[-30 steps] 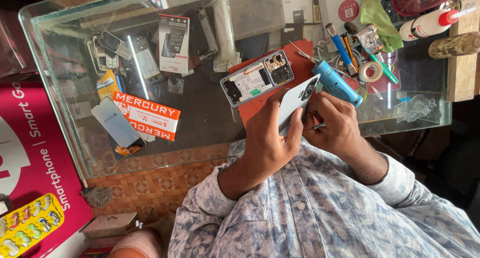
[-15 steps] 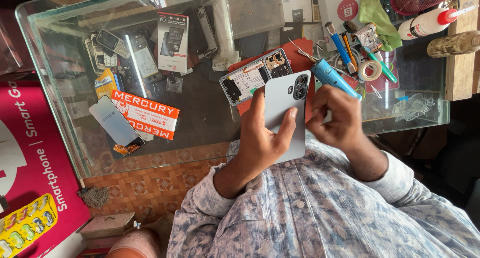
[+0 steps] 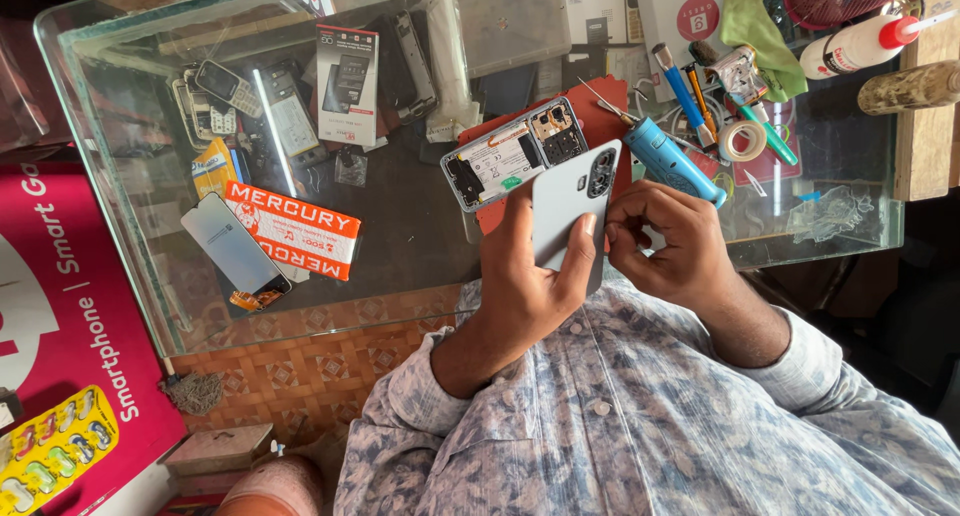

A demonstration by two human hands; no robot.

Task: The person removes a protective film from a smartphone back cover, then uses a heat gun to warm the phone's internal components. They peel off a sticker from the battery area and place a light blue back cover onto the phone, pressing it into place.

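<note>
The left hand (image 3: pixel 530 286) is holding a grey phone back cover (image 3: pixel 568 211) upright above the near part of the glass tabletop (image 3: pixel 400 226), with the thumb on one long edge and the fingers (image 3: pixel 577 261) wrapping the other, so this grip is closed on the cover. The right hand (image 3: pixel 665 246) is touching the cover's right edge with its fingertips pinched together there – I cannot tell if it is gripping the edge or only pressing on it. The cover is looking thin, light and a little flexible (probably plastic, with a smooth matte face), so I judge it is bending easily and can slip if it is held only by the flat face; taking it by the two long edges, away from the camera cut-out near the top, seems the safest hold. Just behind it the opened phone body (image 3: pixel 510 156) is lying on a red mat (image 3: pixel 600 126), its inner parts exposed and fragile. A blue-handled tool (image 3: pixel 675 164) is lying just beside the right hand, and brushes, a tape roll (image 3: pixel 743 141) and a white bottle (image 3: pixel 860 44) are crowding the far right. The open room is mostly to the left – the bare glass between the phone body and an orange-and-white box (image 3: pixel 292 231) – and the near edge of the glass is running close below the hands.
</note>
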